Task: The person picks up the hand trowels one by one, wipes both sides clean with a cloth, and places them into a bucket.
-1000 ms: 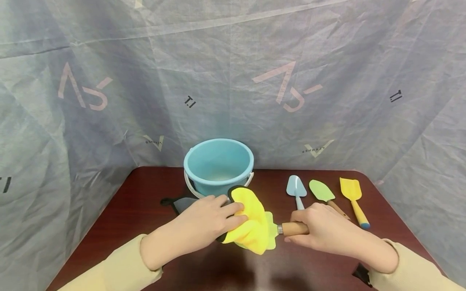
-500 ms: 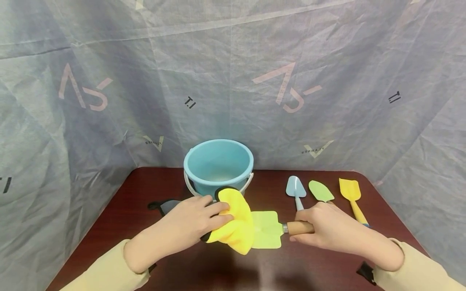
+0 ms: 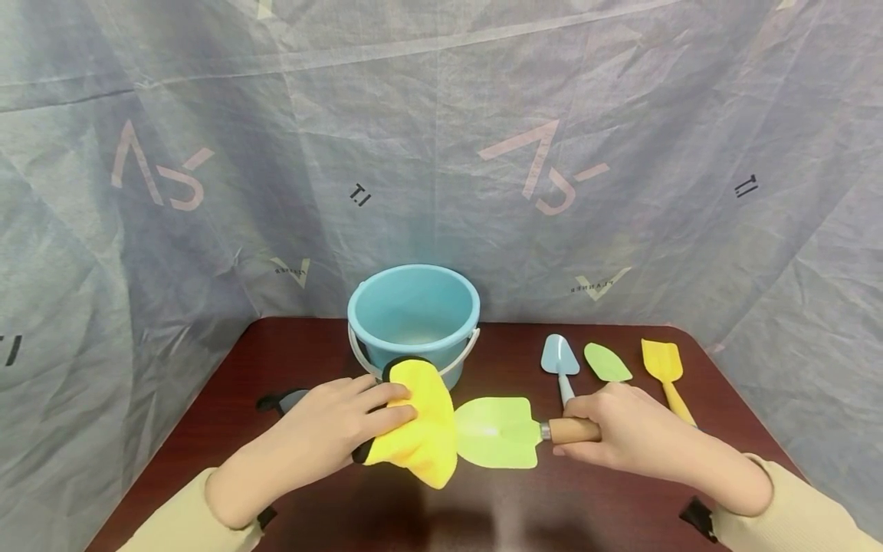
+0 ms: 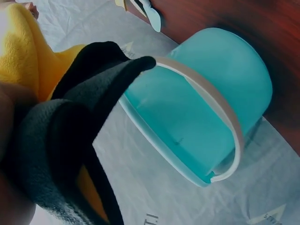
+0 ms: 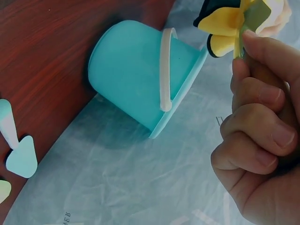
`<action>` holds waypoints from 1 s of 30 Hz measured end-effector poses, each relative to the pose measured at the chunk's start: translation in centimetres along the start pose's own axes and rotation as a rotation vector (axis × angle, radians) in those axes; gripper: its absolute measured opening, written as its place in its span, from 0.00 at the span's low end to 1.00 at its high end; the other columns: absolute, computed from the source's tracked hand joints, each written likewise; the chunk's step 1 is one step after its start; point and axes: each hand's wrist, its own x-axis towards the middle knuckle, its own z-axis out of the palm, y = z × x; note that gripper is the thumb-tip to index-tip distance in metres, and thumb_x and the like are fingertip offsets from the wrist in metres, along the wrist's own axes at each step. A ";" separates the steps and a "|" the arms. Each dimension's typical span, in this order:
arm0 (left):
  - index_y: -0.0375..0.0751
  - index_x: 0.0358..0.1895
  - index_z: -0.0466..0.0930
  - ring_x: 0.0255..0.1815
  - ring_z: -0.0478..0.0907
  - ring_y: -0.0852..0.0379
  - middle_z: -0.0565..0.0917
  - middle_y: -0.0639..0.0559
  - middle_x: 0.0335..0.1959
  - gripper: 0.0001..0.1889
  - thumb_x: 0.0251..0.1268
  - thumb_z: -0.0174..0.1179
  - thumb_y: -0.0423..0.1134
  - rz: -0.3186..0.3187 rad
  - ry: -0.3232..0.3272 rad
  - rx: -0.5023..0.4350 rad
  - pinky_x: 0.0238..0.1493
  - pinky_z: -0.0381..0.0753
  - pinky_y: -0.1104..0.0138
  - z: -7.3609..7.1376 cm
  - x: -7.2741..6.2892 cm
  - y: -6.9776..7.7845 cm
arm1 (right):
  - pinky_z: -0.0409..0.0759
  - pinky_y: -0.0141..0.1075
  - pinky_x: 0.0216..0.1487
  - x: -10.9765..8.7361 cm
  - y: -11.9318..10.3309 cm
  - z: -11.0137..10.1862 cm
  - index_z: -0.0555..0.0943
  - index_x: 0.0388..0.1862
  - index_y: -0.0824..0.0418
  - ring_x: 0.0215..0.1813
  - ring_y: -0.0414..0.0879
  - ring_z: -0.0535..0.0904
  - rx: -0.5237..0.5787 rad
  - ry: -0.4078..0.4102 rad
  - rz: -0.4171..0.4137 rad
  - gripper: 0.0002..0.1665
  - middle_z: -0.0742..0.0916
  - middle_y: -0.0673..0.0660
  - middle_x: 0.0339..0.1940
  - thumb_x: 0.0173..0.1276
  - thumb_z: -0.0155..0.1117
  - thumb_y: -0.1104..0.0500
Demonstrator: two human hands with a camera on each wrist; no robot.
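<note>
My right hand [image 3: 624, 429] grips the wooden handle [image 3: 574, 431] of a garden trowel with a pale green blade [image 3: 498, 432], held level above the table. My left hand [image 3: 327, 425] holds a bunched yellow cloth [image 3: 417, 422] with a black edge and a grey reverse side. The cloth covers the trowel's tip, which is hidden. In the left wrist view the cloth's dark grey folds [image 4: 51, 140] hang from the hand. Curled fingers [image 5: 253, 122] wrap the handle in the right wrist view.
A light blue bucket [image 3: 414, 346] with a white handle stands behind the hands. At the right lie a blue trowel [image 3: 560, 356], a green trowel [image 3: 607, 363] and a yellow shovel [image 3: 664, 362] on the dark red table [image 3: 510, 345]. A grey printed sheet [image 3: 441, 153] hangs behind.
My left hand has slid the cloth leftward along the blade towards its tip, so much more of the green blade shows. My right hand has shifted slightly right with the trowel.
</note>
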 end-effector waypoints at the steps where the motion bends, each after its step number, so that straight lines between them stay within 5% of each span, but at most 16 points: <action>1: 0.52 0.51 0.77 0.42 0.76 0.57 0.79 0.56 0.50 0.33 0.33 0.75 0.30 -0.007 0.002 -0.003 0.35 0.78 0.68 0.0 -0.2 -0.1 | 0.48 0.19 0.17 0.0 0.0 0.0 0.64 0.15 0.45 0.20 0.25 0.46 0.001 -0.002 0.009 0.25 0.56 0.35 0.14 0.46 0.76 0.48; 12: 0.51 0.47 0.79 0.37 0.75 0.59 0.80 0.56 0.48 0.32 0.28 0.75 0.29 -0.102 0.089 -0.019 0.33 0.78 0.68 -0.3 -1.9 -1.0 | 0.51 0.19 0.17 -0.3 0.1 -0.3 0.63 0.16 0.45 0.19 0.25 0.48 0.034 -0.020 0.062 0.25 0.57 0.34 0.14 0.47 0.76 0.50; 19: 0.52 0.46 0.80 0.40 0.78 0.59 0.79 0.58 0.47 0.33 0.25 0.70 0.25 -0.216 0.163 -0.026 0.26 0.78 0.67 -0.7 -2.4 -1.5 | 0.52 0.19 0.17 -0.5 0.3 -0.1 0.63 0.16 0.44 0.18 0.24 0.49 0.041 -0.023 0.080 0.25 0.57 0.33 0.14 0.48 0.75 0.50; 25: 0.53 0.45 0.82 0.48 0.78 0.59 0.80 0.58 0.48 0.31 0.29 0.67 0.22 -0.313 0.223 -0.104 0.31 0.79 0.64 -1.1 -1.8 -1.5 | 0.51 0.18 0.17 -0.7 0.7 0.1 0.63 0.16 0.44 0.18 0.24 0.48 0.037 -0.004 0.064 0.25 0.56 0.32 0.14 0.47 0.76 0.50; 30: 0.49 0.46 0.82 0.49 0.78 0.58 0.80 0.55 0.48 0.27 0.35 0.63 0.23 -0.345 0.281 -0.152 0.36 0.79 0.63 -1.6 0.0 -1.1 | 0.51 0.18 0.16 -0.6 0.9 0.1 0.63 0.16 0.44 0.18 0.24 0.48 0.037 -0.008 0.068 0.25 0.56 0.32 0.14 0.47 0.75 0.50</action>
